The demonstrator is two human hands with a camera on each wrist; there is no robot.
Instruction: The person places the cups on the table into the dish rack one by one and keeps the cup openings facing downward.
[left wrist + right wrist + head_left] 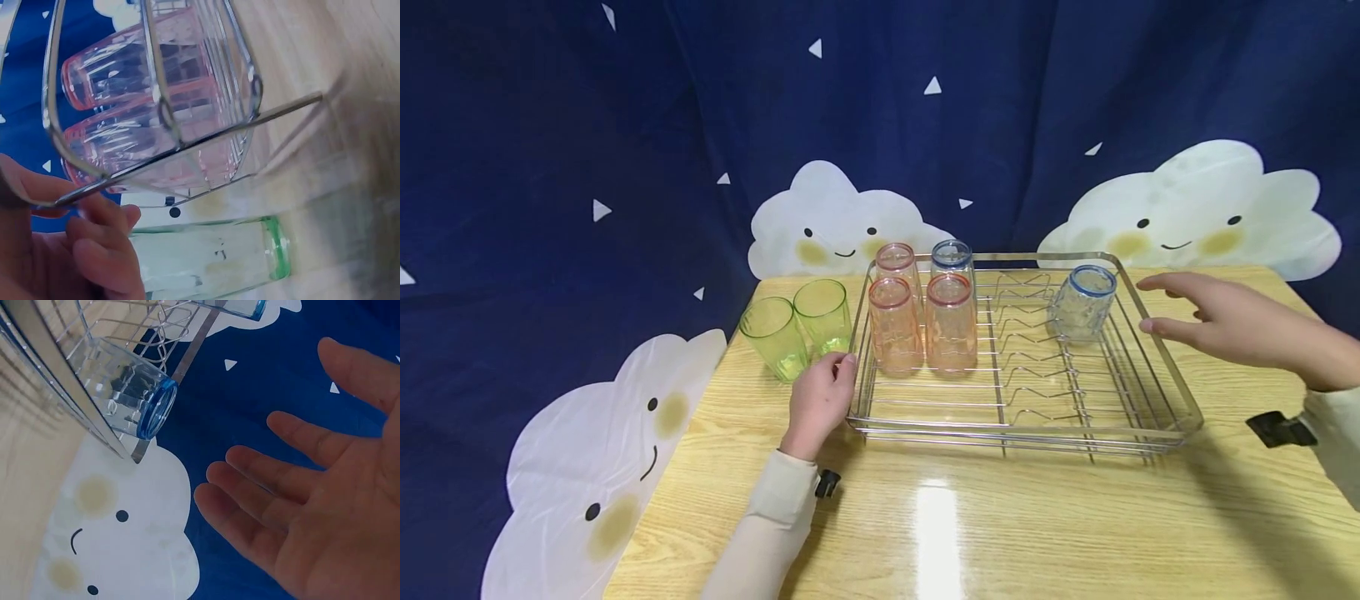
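Observation:
A wire dish rack (1000, 429) stands on the table. At its left side my left hand (822, 396) grips the rim, fingers curled round the wire (144, 165) in the left wrist view. Two green glasses (771, 337) stand upright on the table just beyond that hand. Several glasses sit upside down in the rack's left part: pink ones (895, 333) and a blue-ringed one (952, 254). Another blue-ringed glass (1082, 304) sits upside down at the rack's right. Beyond the right rim my right hand (1240, 321) hovers, fingers spread, touching nothing.
The wooden table (1037, 525) extends in front of the rack. Behind it hangs a dark blue cloth (880, 117) with white clouds and triangles. Wire dividers (1033, 367) run along the rack's middle.

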